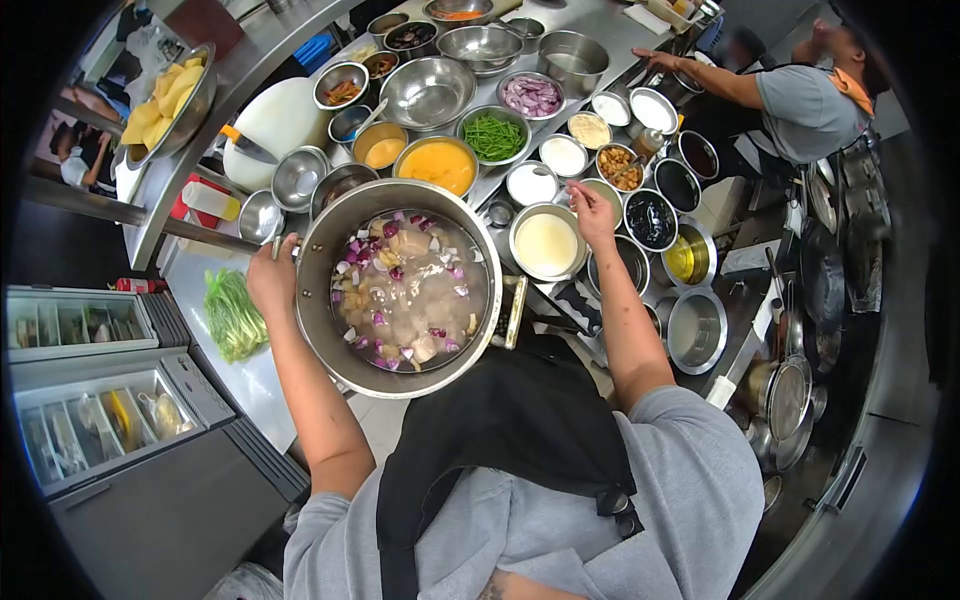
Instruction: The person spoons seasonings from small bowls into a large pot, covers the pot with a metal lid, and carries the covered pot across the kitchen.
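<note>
My left hand [272, 275] is closed around the side handle of a large metal pot [312, 340]. Cloudy liquid fills much of it, with chopped purple onion and pale chunks [410, 242] floating. The pot's other handle [515, 312] faces right, with no hand on it. Over the bowls to the right, my right hand [593, 212] is pinched on what looks like a small spoon, whose far end reaches the bowl of white powder [530, 187]. Just below the hand is a bowl of creamy pale liquid [547, 243].
Bowls crowd the counter: green chopped vegetables [494, 137], sliced purple onion [531, 96], yellow liquid [436, 168] and oil [688, 258]. Bagged greens [235, 315] lie at left, above open-topped cold drawers [110, 420]. A co-worker [810, 105] stands at upper right, beside hanging pans [822, 280].
</note>
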{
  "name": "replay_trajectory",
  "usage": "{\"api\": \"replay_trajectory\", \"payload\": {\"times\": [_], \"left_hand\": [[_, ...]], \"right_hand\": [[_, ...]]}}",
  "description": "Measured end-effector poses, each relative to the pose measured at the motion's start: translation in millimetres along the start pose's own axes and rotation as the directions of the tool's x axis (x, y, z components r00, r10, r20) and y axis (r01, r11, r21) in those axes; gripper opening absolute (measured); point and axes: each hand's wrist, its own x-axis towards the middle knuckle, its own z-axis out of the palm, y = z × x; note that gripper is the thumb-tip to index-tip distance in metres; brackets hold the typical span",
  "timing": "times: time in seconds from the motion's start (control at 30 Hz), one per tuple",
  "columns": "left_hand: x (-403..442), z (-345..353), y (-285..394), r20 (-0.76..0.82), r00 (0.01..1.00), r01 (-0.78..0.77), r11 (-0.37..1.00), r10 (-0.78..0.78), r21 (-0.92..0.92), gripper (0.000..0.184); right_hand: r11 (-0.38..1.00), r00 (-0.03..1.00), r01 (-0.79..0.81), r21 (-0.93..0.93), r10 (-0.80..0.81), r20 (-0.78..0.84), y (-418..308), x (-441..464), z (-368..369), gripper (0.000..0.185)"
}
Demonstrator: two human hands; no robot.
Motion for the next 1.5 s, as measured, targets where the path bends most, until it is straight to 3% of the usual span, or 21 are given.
{"api": "replay_trajectory", "payload": {"times": [0.13,0.2,0.33,0.5,0.8,0.87,0.97,1.1,1.23,1.3,1.43,1.47,1.5], "left_hand": [[2.7,4.0,-6.5,-0.054,0.998,-0.028,0.999,0.029,0.018,0.057],[4.4,6.9,-8.3,-0.053,0.998,-0.025,1.0,0.025,0.01,0.057],[5.0,9.0,-10.8,-0.062,0.998,-0.028,1.0,0.028,0.008,0.055],[4.0,6.5,-7.9,-0.051,0.998,-0.022,1.0,0.022,0.006,0.052],[3.6,3.4,-6.5,-0.046,0.998,-0.036,0.999,0.037,0.021,0.054],[-1.9,-6.3,3.1,0.0,1.0,-0.004,1.0,0.004,0.013,0.055],[1.9,2.2,-6.0,-0.062,0.998,-0.024,0.999,0.027,0.041,0.056],[-0.4,-0.4,-1.2,-0.055,0.998,0.041,0.999,-0.042,-0.023,0.046],[1.1,2.1,-6.2,-0.05,0.998,0.028,0.998,-0.031,-0.06,0.043],[0.3,1.0,-5.5,-0.054,0.998,0.022,0.999,-0.024,-0.039,0.043],[-2.1,-5.9,-1.0,0.004,0.998,0.07,0.997,-0.069,-0.038,0.045],[-1.9,-5.9,-0.6,0.005,0.997,0.071,0.997,-0.071,-0.042,0.045],[-1.8,-5.6,-0.9,0.009,0.997,0.08,0.996,-0.079,-0.042,0.045]], "right_hand": [[0.986,1.0,0.021,-0.167,-0.021,0.004,11.5,-3.0,8.1,0.025],[0.999,0.999,-0.032,-0.018,0.032,-0.037,17.0,-7.2,15.6,0.023],[0.993,0.99,-0.11,0.052,0.114,-0.08,22.8,-4.5,20.8,0.023],[0.897,0.939,-0.255,0.362,0.319,-0.13,22.0,2.9,22.9,0.023],[0.851,0.932,-0.231,0.471,0.333,-0.143,-1.4,12.3,7.9,0.02],[0.852,0.936,-0.23,0.471,0.327,-0.133,-22.0,11.2,7.5,0.02],[0.843,0.939,-0.244,0.479,0.329,-0.1,-65.0,5.5,12.3,0.02],[0.834,0.978,-0.195,0.515,0.202,0.043,-139.5,-21.3,29.5,0.023],[0.867,0.973,-0.212,0.45,0.148,0.175,-196.7,-56.6,62.0,0.027],[0.939,0.953,-0.203,0.277,0.124,0.276,-208.4,-74.1,77.2,0.025],[0.998,0.897,-0.001,0.057,-0.024,0.44,-208.1,-96.6,96.0,0.02],[0.991,0.87,0.126,-0.043,-0.09,0.484,-210.2,-95.1,94.4,0.019],[0.991,0.871,0.126,-0.048,-0.087,0.483,-211.9,-93.5,93.2,0.019]]}}
